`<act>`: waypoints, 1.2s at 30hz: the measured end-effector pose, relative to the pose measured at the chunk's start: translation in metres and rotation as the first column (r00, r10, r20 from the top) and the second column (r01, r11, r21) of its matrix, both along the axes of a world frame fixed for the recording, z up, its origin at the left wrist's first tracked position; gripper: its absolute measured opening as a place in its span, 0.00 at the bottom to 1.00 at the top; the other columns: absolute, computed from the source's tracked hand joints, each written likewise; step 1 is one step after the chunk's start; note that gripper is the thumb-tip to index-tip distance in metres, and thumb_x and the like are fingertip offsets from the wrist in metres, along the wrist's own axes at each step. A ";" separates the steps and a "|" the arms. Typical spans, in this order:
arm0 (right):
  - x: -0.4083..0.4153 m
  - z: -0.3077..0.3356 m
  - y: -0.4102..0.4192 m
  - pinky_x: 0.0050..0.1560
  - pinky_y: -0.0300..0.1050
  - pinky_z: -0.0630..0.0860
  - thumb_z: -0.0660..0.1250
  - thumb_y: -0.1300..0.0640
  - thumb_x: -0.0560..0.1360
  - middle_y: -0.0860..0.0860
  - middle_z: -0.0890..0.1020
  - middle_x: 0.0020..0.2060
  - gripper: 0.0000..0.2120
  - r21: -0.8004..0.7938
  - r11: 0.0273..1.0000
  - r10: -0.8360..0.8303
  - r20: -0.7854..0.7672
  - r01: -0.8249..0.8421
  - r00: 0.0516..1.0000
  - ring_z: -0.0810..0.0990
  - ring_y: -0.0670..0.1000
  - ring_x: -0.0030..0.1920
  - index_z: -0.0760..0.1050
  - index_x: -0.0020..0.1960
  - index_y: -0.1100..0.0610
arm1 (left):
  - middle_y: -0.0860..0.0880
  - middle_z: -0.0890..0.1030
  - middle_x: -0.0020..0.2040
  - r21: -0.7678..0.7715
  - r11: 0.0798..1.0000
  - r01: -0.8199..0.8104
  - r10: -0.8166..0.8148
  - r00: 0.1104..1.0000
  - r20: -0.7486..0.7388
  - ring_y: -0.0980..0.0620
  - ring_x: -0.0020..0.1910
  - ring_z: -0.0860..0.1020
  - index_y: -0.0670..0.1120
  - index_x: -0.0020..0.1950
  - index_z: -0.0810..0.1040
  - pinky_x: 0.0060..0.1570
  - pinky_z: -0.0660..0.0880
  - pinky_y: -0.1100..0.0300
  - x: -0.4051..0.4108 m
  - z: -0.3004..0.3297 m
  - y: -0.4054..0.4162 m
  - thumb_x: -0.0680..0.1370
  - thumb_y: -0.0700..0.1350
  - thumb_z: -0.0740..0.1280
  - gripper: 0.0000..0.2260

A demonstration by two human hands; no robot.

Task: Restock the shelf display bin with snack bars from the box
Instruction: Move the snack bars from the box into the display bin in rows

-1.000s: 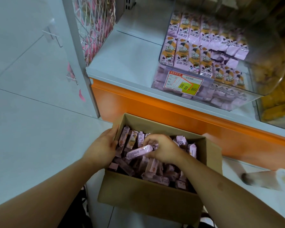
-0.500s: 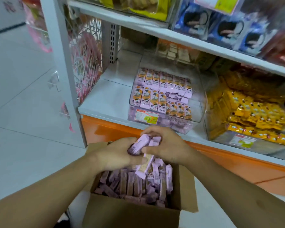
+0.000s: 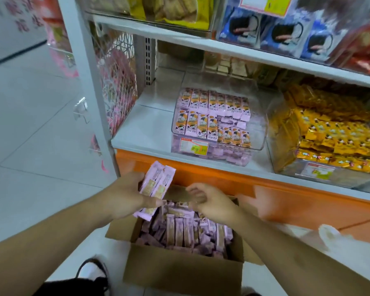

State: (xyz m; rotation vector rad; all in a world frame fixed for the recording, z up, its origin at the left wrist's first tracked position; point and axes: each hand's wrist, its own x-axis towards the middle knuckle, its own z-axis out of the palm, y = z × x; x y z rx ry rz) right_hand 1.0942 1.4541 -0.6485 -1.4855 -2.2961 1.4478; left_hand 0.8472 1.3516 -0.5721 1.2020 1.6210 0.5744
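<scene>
Hands parted since half a second ago; bars now in the left alone.
Left hand point(image 3: 124, 196) clasps a few pink snack bars point(image 3: 156, 184) above the box point(image 3: 179, 272); right hand point(image 3: 209, 202) beside them, fingers loosely curled, holding nothing, blurred. Display bin point(image 3: 256, 133) up on the shelf point(image 3: 145, 133), well apart. Bar count unclear.

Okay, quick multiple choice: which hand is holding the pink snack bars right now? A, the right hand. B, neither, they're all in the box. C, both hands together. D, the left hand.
D: the left hand grips a small stack of pink snack bars above the cardboard box, while the right hand hovers beside them with nothing visible in it.
</scene>
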 end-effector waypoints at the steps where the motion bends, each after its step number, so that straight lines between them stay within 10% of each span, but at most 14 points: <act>1: 0.000 -0.022 0.002 0.69 0.49 0.76 0.75 0.54 0.78 0.41 0.77 0.67 0.23 -0.005 0.999 0.032 0.059 -0.032 0.998 0.76 0.45 0.67 0.74 0.71 0.43 | 0.58 0.85 0.34 -0.007 1.000 -0.011 0.011 1.000 0.007 0.60 0.32 0.82 0.49 0.57 0.82 0.34 0.78 0.61 0.001 -0.008 0.001 0.75 0.41 0.77 0.12; 10: -0.039 -0.171 0.012 0.76 0.52 0.65 0.79 0.40 0.71 0.51 0.70 0.77 0.38 0.111 0.953 0.250 0.243 -0.283 0.937 0.65 0.57 0.77 0.70 0.78 0.42 | 0.49 0.88 0.48 -0.090 0.989 -0.113 0.125 0.983 0.132 0.50 0.41 0.88 0.51 0.60 0.83 0.39 0.83 0.56 -0.009 -0.039 0.025 0.74 0.42 0.79 0.16; 18: -0.059 -0.196 0.005 0.64 0.56 0.75 0.76 0.51 0.72 0.50 0.77 0.65 0.21 0.192 0.940 0.204 0.344 -0.281 0.917 0.72 0.60 0.68 0.81 0.63 0.39 | 0.50 0.88 0.51 -0.129 0.980 -0.151 0.172 0.971 0.167 0.50 0.45 0.88 0.48 0.59 0.83 0.42 0.85 0.54 -0.012 -0.033 0.029 0.74 0.41 0.78 0.14; 28: -0.029 -0.033 0.014 0.58 0.37 0.77 0.82 0.58 0.70 0.38 0.81 0.53 0.15 0.065 0.984 0.168 0.006 -0.168 0.986 0.79 0.35 0.54 0.88 0.54 0.44 | 0.44 0.86 0.39 -0.118 0.976 -0.184 0.200 0.969 0.143 0.49 0.32 0.85 0.43 0.51 0.83 0.33 0.82 0.57 -0.002 0.007 0.034 0.74 0.39 0.77 0.08; 36: 0.009 0.157 -0.018 0.58 0.43 0.76 0.83 0.56 0.69 0.44 0.82 0.53 0.16 0.189 0.978 0.139 -0.280 -0.088 0.950 0.81 0.47 0.57 0.87 0.54 0.42 | 0.41 0.85 0.36 0.053 0.966 -0.253 0.231 0.937 0.262 0.49 0.30 0.79 0.45 0.48 0.86 0.42 0.84 0.47 0.015 0.088 0.024 0.71 0.39 0.80 0.08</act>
